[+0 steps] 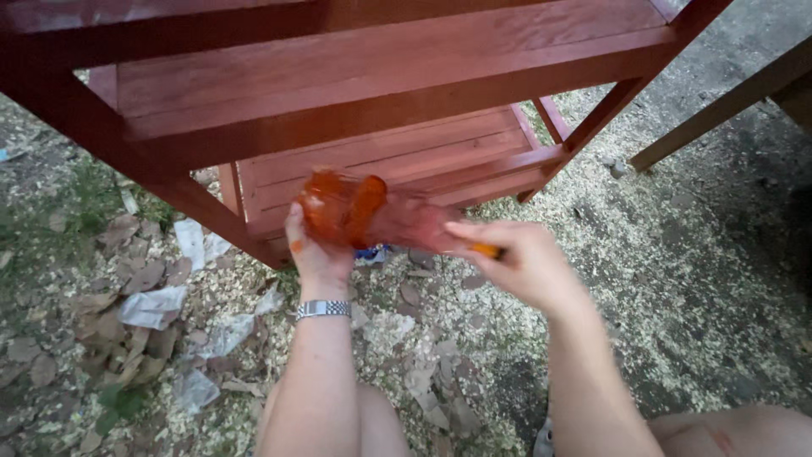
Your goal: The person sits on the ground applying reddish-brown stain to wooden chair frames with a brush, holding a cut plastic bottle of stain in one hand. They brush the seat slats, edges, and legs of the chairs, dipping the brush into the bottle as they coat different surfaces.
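Left hand [317, 245] holds a stain-soaked orange plastic container [342, 207] steady; right hand [516, 258] pinches an orange-handled tool [486, 250], before a red-stained wooden shelf unit [381, 93].

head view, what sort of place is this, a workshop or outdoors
Probably an outdoor woodworking spot. Sawdust and shavings cover bare ground with dry leaves, a red-stained wooden shelf unit stands there, and the left hand holds a stain-smeared container.

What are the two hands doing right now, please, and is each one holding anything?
Left hand: closed around a red-stained container, blurred.
Right hand: closed on a thin orange handle, possibly a brush; its tip is blurred.
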The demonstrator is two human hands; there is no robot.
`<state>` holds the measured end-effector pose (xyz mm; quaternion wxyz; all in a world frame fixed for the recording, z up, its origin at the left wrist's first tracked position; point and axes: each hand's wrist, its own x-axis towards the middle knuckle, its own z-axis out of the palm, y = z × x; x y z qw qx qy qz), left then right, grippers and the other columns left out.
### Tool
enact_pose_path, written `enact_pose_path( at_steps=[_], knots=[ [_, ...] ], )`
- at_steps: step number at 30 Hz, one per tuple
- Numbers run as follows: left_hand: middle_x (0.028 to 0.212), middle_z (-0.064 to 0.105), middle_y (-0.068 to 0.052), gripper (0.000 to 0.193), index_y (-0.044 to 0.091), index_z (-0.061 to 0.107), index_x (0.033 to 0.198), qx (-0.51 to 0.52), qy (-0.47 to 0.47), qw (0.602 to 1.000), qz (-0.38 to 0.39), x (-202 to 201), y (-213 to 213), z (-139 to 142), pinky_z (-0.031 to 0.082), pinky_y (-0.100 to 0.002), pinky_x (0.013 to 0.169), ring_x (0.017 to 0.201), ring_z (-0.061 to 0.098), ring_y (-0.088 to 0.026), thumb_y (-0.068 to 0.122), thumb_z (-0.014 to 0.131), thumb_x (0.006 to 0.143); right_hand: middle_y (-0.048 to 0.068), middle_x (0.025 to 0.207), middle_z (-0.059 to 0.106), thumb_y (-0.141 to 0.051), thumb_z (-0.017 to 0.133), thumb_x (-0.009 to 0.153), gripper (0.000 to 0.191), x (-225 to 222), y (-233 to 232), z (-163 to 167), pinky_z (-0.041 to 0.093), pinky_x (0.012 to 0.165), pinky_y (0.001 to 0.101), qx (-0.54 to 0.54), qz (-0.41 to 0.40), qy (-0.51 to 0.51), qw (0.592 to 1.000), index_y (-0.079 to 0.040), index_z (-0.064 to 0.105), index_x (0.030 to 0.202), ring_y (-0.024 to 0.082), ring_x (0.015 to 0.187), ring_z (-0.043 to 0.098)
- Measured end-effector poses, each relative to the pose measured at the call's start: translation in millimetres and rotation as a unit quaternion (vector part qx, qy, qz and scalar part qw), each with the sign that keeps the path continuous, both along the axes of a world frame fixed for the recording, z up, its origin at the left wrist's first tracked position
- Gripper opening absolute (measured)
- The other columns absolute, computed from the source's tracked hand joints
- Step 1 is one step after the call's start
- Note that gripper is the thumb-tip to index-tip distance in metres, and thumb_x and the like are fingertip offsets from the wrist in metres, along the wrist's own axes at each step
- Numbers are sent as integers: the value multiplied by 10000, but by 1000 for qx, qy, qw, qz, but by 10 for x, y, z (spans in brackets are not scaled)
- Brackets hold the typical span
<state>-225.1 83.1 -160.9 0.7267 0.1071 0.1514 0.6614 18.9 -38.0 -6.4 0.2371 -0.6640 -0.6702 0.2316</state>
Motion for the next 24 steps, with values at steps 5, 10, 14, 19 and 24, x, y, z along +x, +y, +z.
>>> enact_pose_path(
  at_steps=[5, 10, 14, 19, 24],
  knots=[
    [1433, 593, -84, 660, 120, 539, 1424, -18, 6, 1000, -13, 121, 23, -68, 426, -483, 1176, 1340, 555, -294, 458, 666, 871, 64, 932, 747, -187, 699, 869, 361, -562, 283, -14, 576, 659, 442, 177, 68, -195, 962, -276, 753, 1215, 309, 781, 724],
    [1412, 598, -101, 680, 107, 517, 1426, -21, 53, 998, -21, 264, 55, -123, 432, -488, 1162, 1321, 564, -303, 453, 685, 865, 93, 891, 737, -209, 685, 837, 270, -737, 580, -40, 570, 691, 455, 32, 116, -312, 943, -250, 768, 1090, 315, 802, 720],
    [1423, 588, -110, 683, 90, 514, 1440, 0, 57, 998, -20, 330, 37, -98, 419, -500, 1173, 1328, 550, -311, 461, 671, 888, 109, 893, 736, -233, 658, 878, 228, -748, 700, -10, 569, 728, 472, -14, 118, -353, 928, -226, 773, 1076, 325, 831, 721],
    [1464, 570, -95, 710, 125, 510, 1445, -27, -1, 999, 24, 361, 52, -3, 399, -509, 1197, 1377, 529, -308, 525, 616, 868, 120, 895, 753, -195, 638, 853, 415, -586, 518, 77, 562, 648, 491, 128, 104, -252, 954, -236, 729, 1256, 358, 763, 723],
    [1502, 542, -62, 725, 195, 518, 1448, -81, -53, 995, 5, 365, 42, 37, 387, -556, 1184, 1403, 498, -310, 591, 584, 844, 79, 785, 744, -300, 639, 949, 442, -186, 339, 11, 541, 621, 391, -13, 18, -84, 996, -247, 662, 1387, 243, 667, 669]
  ],
)
